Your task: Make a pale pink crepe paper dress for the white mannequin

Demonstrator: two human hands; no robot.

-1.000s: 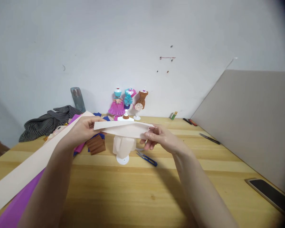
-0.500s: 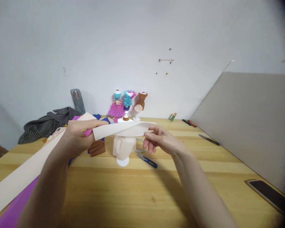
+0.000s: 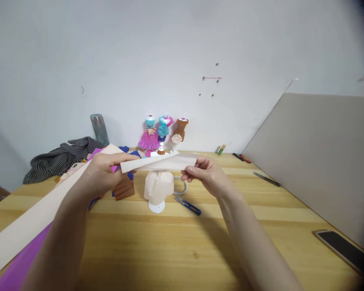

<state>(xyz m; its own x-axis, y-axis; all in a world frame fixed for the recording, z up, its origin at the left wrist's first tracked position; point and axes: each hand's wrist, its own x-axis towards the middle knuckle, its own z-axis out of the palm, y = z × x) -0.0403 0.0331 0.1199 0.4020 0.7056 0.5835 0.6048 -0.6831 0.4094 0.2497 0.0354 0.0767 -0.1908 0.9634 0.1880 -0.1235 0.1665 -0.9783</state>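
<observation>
A pale cream paper strip stretches between my hands, its edges overlapping at a slant. My left hand is closed on its left end, and my right hand pinches the right end between thumb and fingers. Behind and below the strip stands a small mannequin on a round white base, dressed in a gathered cream skirt. The strip hides part of its upper body. Blue-handled thread snips lie right of the base, beside a roll of tape partly covered by my right hand.
Three dressed mini mannequins stand by the wall. Left are a bottle, striped cloth, long cream paper, purple paper and a brown piece. Right are a knife-like tool, a phone and a white panel.
My right hand has closed its fingers onto the strip's right end, where they were looser before. The strip is now pulled straighter and its lower edge sits a little higher.
</observation>
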